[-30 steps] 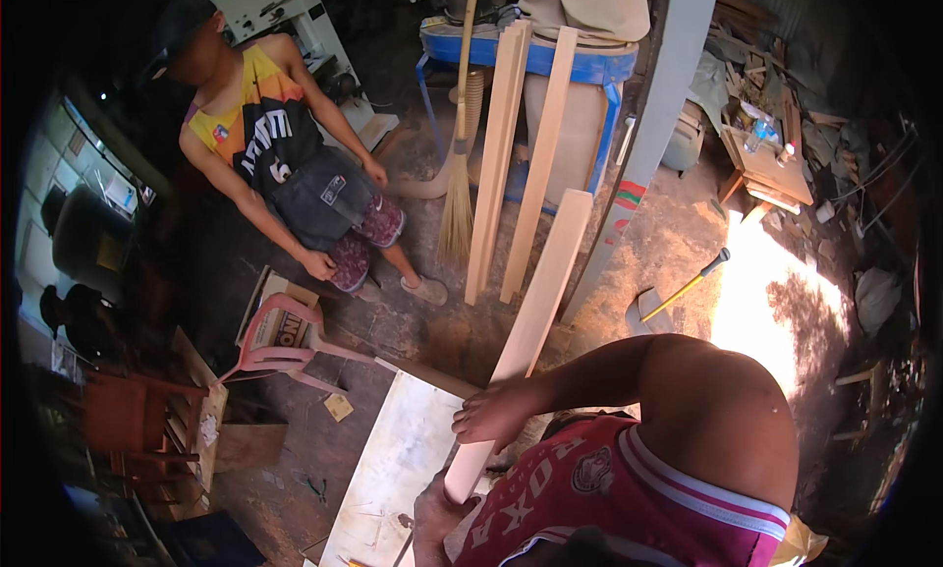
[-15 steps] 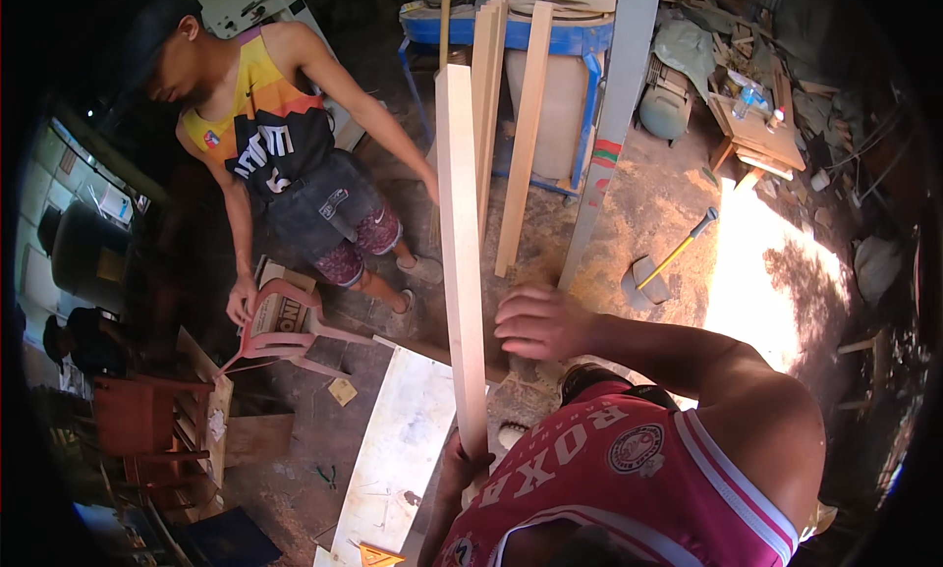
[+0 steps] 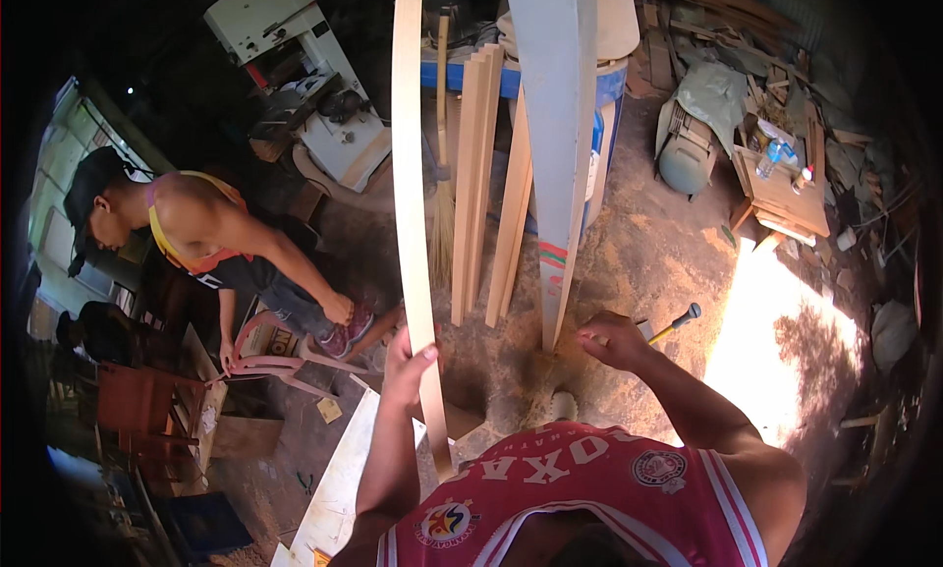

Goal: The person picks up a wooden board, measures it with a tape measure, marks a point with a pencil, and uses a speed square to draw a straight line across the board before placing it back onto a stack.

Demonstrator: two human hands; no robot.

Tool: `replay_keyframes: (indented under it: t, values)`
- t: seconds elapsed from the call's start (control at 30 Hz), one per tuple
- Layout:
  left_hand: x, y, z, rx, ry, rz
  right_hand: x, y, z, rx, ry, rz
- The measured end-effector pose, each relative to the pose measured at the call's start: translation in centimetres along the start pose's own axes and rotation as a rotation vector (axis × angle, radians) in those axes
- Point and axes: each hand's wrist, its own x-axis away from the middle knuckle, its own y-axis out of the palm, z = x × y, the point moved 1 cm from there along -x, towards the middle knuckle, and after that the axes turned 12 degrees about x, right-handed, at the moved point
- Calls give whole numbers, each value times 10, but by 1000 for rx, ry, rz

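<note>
A long, pale wooden strip (image 3: 413, 223) stands nearly upright before me, running from my shirt up past the upper edge of the view. My left hand (image 3: 403, 368) is closed round its lower part, with the thumb across its face. To the right, my right hand (image 3: 611, 339) is held out with curled fingers. Nothing shows in it, and it is beside the foot of a tall grey post (image 3: 555, 174) with red and green marks. Behind the strip, several wooden battens (image 3: 474, 184) lean upright against a blue-framed stand (image 3: 604, 105).
At the left a co-worker (image 3: 216, 233) bends over a pink plastic chair (image 3: 280, 346). A white board (image 3: 329, 488) lies low at the left. A yellow-handled tool (image 3: 678, 323), a small wooden table (image 3: 786, 194) and a covered tank-like machine (image 3: 688, 159) are at the right.
My left hand has come up and left with the strip, whose top now leaves the view. My right hand has moved right, its fingers more curled. The co-worker has bent down toward the chair.
</note>
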Motion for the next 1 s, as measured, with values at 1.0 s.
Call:
replay_keyframes:
  t: [1.0]
  values:
    - [-417,-92,134,-501,676,-57,-128,165,23,-340,846,-415]
